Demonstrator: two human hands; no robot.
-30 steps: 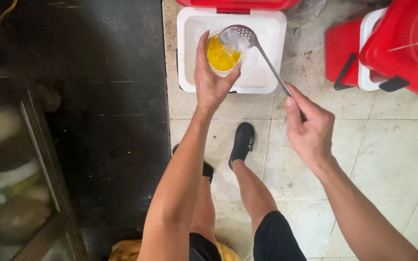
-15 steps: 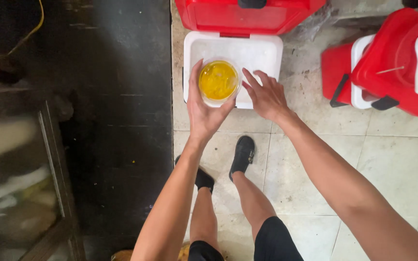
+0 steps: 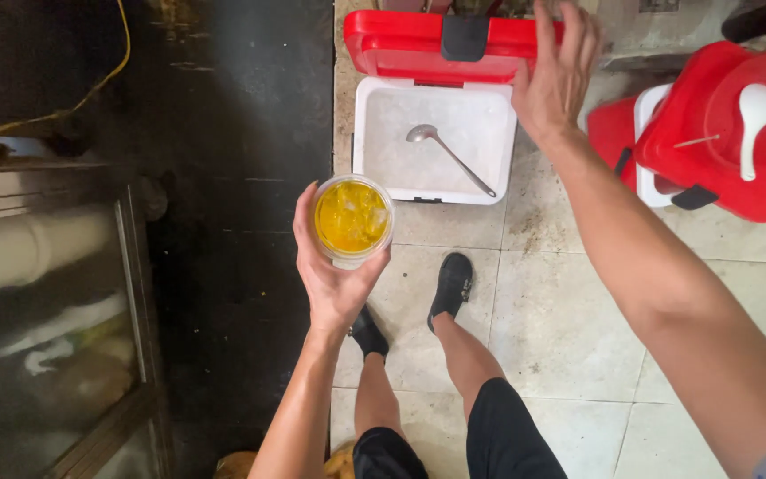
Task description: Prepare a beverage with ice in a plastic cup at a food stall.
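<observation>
My left hand [image 3: 334, 275] holds a clear plastic cup [image 3: 352, 219] of orange-yellow drink with ice, at waist height over the tiled floor. My right hand [image 3: 556, 66] is stretched forward with fingers spread, resting on the raised red lid [image 3: 418, 40] of a white ice box [image 3: 370, 133]. A metal slotted ladle [image 3: 449, 153] lies on the ice inside the box. My two feet in black shoes stand just in front of the box.
A second red-lidded cooler [image 3: 720, 151] with a white spoon [image 3: 754, 115] on top stands at the right. A dark counter face and a glass-fronted cabinet [image 3: 55, 302] fill the left. A yellow cord [image 3: 90, 84] runs at upper left.
The ladle has left my right hand and now lies in the ice box. My right hand moved up to the red lid. My left hand drew the cup back toward me.
</observation>
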